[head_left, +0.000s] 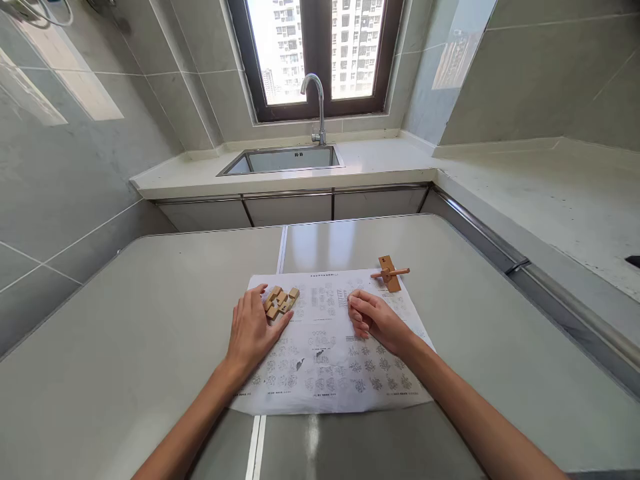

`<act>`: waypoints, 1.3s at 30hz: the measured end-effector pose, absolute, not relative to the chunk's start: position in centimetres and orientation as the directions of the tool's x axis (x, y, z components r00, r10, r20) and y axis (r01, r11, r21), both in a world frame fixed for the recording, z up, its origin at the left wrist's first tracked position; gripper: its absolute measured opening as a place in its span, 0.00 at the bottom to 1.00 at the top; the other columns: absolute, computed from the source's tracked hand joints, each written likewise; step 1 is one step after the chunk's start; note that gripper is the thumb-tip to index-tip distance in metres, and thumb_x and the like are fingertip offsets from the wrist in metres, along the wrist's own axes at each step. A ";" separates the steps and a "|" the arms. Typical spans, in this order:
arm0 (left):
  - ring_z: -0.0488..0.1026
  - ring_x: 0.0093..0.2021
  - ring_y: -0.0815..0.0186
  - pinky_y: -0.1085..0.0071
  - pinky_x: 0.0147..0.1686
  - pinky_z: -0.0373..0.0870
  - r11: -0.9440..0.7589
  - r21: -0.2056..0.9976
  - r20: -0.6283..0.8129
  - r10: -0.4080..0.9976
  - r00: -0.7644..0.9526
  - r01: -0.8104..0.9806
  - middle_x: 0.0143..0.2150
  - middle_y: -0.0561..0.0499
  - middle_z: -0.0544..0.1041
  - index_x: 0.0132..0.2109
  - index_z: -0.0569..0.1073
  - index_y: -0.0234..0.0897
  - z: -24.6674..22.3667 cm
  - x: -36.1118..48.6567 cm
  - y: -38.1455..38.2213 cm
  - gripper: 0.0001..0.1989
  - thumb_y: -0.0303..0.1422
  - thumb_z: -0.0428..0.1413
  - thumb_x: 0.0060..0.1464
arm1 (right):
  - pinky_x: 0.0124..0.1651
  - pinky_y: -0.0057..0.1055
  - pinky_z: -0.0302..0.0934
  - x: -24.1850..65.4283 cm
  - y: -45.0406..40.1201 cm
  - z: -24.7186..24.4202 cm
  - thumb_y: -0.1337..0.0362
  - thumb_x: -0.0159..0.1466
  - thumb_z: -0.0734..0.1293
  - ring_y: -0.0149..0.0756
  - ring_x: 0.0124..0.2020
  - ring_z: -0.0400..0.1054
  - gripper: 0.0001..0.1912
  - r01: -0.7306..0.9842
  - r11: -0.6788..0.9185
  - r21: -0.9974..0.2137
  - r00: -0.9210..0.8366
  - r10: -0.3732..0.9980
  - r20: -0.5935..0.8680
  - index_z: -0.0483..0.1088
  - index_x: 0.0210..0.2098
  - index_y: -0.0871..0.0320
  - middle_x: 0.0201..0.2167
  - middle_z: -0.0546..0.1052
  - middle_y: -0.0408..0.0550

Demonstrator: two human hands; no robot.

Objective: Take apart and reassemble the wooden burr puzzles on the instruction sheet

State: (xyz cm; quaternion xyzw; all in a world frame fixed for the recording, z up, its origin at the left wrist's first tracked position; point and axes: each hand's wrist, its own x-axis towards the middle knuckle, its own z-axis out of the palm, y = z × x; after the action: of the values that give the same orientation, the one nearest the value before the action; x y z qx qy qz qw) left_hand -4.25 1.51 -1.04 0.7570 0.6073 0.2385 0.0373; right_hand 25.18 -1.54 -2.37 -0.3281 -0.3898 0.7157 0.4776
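Several small notched wooden puzzle pieces [281, 303] lie in a cluster on a printed paper sheet [330, 393], one with a dark number on it. My left hand [253, 330] rests at their left side, fingers and thumb apart around the cluster; the thumb reaches along its near edge. Over the right half of the sheet, my right hand [375, 319] is curled, thumb against the forefinger, and I see nothing in it. Beyond it, at the sheet's far right corner, sits a flat wooden piece marked 2 [390, 273] with a thin wooden rod [399, 272] across it.
The sheet bears rows of line drawings and has small tears. It lies on a pale glossy table [125, 347] with a white seam. Past the table are a white counter [385, 157], a sink [285, 159], a tap [320, 110] and a window. Another counter runs along the right.
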 end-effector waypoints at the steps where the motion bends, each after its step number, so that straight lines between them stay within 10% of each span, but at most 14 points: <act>1: 0.73 0.55 0.46 0.48 0.56 0.69 -0.237 0.348 0.303 0.944 0.130 0.907 0.59 0.39 0.74 0.65 0.62 0.37 -1.1 -4.2 1.4 0.34 0.49 0.61 0.59 | 0.23 0.24 0.56 25.2 -1.6 -2.4 0.50 0.66 0.75 0.25 0.22 0.51 0.20 -0.419 -0.238 -0.876 -0.331 0.939 -0.097 0.65 0.32 0.56 0.25 0.63 0.36; 18: 0.78 0.44 0.50 0.52 0.45 0.76 -0.308 0.322 0.264 0.937 0.228 0.895 0.52 0.42 0.75 0.64 0.62 0.38 -0.5 -0.9 0.0 0.33 0.49 0.62 0.59 | 0.25 0.28 0.54 24.4 -2.2 -2.5 0.48 0.68 0.71 0.28 0.21 0.54 0.18 -0.069 -0.002 -0.998 -0.294 0.956 0.019 0.66 0.35 0.54 0.22 0.61 0.34; 27: 0.77 0.48 0.54 0.55 0.48 0.78 -0.450 0.592 0.052 0.849 0.526 0.669 0.67 0.40 0.62 0.69 0.59 0.44 0.2 0.1 1.0 0.43 0.48 0.68 0.53 | 0.40 0.35 0.62 24.4 -2.1 -2.9 0.65 0.66 0.70 0.38 0.35 0.65 0.06 0.328 0.311 -0.892 -0.194 0.946 0.259 0.70 0.42 0.54 0.36 0.72 0.44; 39: 0.63 0.31 0.66 0.70 0.31 0.65 -0.345 0.744 -0.093 0.795 0.599 0.573 0.33 0.59 0.63 0.62 0.71 0.45 1.9 -2.4 4.2 0.35 0.49 0.70 0.51 | 0.54 0.49 0.68 23.3 -2.2 -3.9 0.65 0.66 0.74 0.51 0.50 0.71 0.24 0.565 0.447 -0.694 -0.282 0.895 0.346 0.70 0.60 0.51 0.49 0.75 0.52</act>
State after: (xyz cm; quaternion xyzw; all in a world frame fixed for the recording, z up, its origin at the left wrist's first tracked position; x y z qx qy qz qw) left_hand -2.43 4.22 1.94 0.8072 0.4237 0.1445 0.3847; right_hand 23.27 -2.16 -3.92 -0.4749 -0.7682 0.2260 0.3651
